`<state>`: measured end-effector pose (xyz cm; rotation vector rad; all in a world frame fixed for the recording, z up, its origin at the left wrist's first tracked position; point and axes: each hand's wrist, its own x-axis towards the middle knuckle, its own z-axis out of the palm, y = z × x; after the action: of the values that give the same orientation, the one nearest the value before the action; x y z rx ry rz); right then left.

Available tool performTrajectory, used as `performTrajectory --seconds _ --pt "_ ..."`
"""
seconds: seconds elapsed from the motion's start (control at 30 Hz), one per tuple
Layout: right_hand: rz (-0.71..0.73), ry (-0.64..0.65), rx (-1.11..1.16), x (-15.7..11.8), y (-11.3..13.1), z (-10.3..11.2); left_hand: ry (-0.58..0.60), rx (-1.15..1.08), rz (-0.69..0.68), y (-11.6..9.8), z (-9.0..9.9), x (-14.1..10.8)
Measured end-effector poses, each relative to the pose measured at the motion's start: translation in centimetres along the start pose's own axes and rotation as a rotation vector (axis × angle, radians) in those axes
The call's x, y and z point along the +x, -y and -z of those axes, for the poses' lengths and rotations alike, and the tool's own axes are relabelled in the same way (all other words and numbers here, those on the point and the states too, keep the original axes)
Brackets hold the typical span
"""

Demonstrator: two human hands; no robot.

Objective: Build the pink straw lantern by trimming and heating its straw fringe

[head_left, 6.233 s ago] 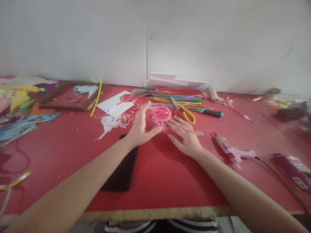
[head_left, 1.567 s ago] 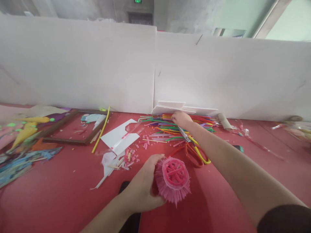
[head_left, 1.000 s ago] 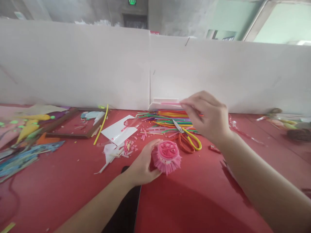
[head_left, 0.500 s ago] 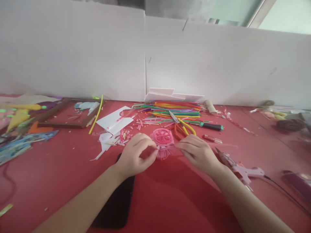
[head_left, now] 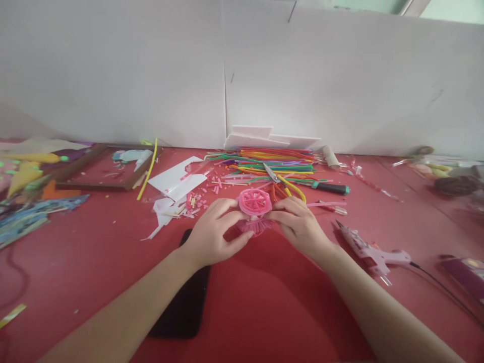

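A pink craft piece (head_left: 255, 202), with a round spoked top and a fringed lower part, is held up between both hands over the red table. My left hand (head_left: 217, 231) grips its left side, the index finger near the narrow middle and the thumb at the fringe. From the right, my right hand (head_left: 300, 222) has its fingers closed on the piece near the rim. A thin pink strip (head_left: 325, 204) extends rightward from behind my right hand. The fingertips partly hide the middle of the piece.
Scissors (head_left: 283, 182) and colourful sticks (head_left: 278, 164) lie behind the hands. A black phone (head_left: 181, 307) is under the left forearm. A pink glue gun (head_left: 372, 252) with a cord lies right. White paper (head_left: 177, 179), scraps and a brown frame (head_left: 94, 186) are left.
The view has tilted down slightly. Both hands have closed in around the pink piece; the left fingertips have moved onto its middle and fringe, and the right fingers sit closer to the round top.
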<state>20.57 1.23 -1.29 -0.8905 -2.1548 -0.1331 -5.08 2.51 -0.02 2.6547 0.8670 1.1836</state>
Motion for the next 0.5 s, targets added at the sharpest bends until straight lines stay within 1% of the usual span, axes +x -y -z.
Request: performTrajectory --seconds 0.07,0.27,0.37,0.5 --pt "-0.010 -0.001 0.002 -0.1 0.3 0.0 0.000 -0.016 -0.021 -0.1 0.1 0.1" --pt "-0.015 -0.081 0.051 -0.2 1.5 0.2 -0.076 0.008 -0.048 0.2 -0.1 0.0" --pt "-0.015 -0.094 0.059 -0.2 2.0 0.2 -0.098 0.013 -0.064 0.5 -0.2 -0.1" --pt "-0.006 -0.107 0.027 -0.1 1.9 0.4 -0.119 0.022 -0.094 0.7 0.0 -0.3"
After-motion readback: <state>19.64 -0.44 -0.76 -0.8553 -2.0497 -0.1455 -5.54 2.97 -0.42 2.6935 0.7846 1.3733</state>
